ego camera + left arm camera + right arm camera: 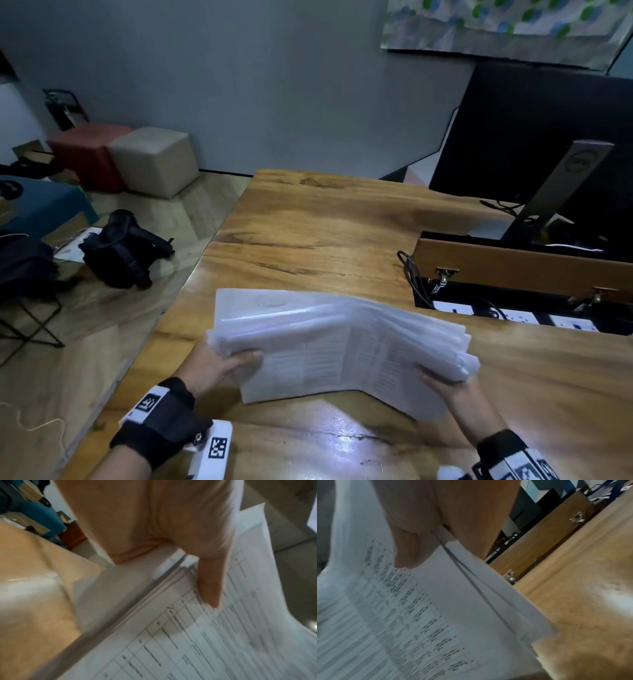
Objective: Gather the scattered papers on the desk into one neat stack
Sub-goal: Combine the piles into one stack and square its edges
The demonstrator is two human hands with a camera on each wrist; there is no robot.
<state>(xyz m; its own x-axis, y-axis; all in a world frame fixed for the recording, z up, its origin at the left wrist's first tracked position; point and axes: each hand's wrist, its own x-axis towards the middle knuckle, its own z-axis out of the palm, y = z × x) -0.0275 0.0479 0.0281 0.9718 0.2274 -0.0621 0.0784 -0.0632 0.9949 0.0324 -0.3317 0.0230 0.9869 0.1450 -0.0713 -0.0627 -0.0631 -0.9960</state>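
Above the wooden desk (308, 222), left hand (219, 363) and right hand (455, 394) each pinch an end of the papers (335, 346).

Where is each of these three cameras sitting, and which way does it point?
Head: worn on the head, looking down at the desk; shows both hands on the paper stack.
Left wrist: looks along the left hand; its thumb lies on the printed sheet.
Right wrist: looks along the right hand; its thumb lies on the sheets.
All three share the stack and desk.
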